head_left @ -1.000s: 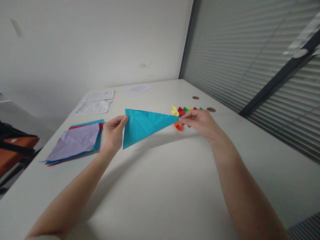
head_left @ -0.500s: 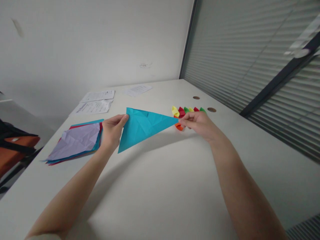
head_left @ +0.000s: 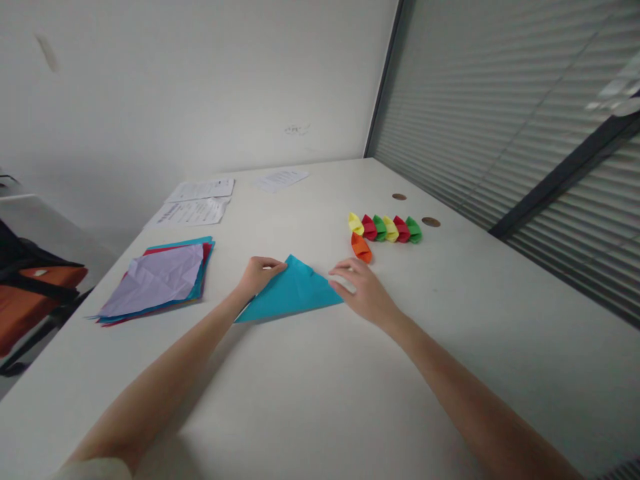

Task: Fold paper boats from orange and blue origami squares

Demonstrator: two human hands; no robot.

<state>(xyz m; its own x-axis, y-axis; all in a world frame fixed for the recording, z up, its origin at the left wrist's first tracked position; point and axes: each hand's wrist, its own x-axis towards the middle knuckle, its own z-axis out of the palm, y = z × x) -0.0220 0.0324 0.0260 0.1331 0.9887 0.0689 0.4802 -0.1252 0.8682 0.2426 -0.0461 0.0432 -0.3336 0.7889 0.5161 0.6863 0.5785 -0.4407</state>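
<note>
A blue sheet of paper (head_left: 295,293), folded into a triangle, lies low over the white table (head_left: 320,387) with one point away from me. My left hand (head_left: 260,275) pinches its left slanting edge near the far point. At its right side my right hand (head_left: 357,287) has thumb and fingers apart, close to the paper's edge; whether a fingertip touches it I cannot tell. Just beyond the right hand rests an orange folded paper piece (head_left: 361,248). Behind that piece runs a row of yellow, red and green folded paper pieces (head_left: 384,229).
A stack of coloured paper sheets (head_left: 160,280) with a creased lilac one on top lies at the left. Printed pages (head_left: 195,200) are spread toward the back wall. Two round holes sit near the right edge, beside the blinds (head_left: 480,133). An orange chair (head_left: 35,300) stands off the left edge.
The blue paper has been lowered and turned, its far point now facing away from me. My right hand has let go of its narrow corner and opened. My left hand still pinches the paper.
</note>
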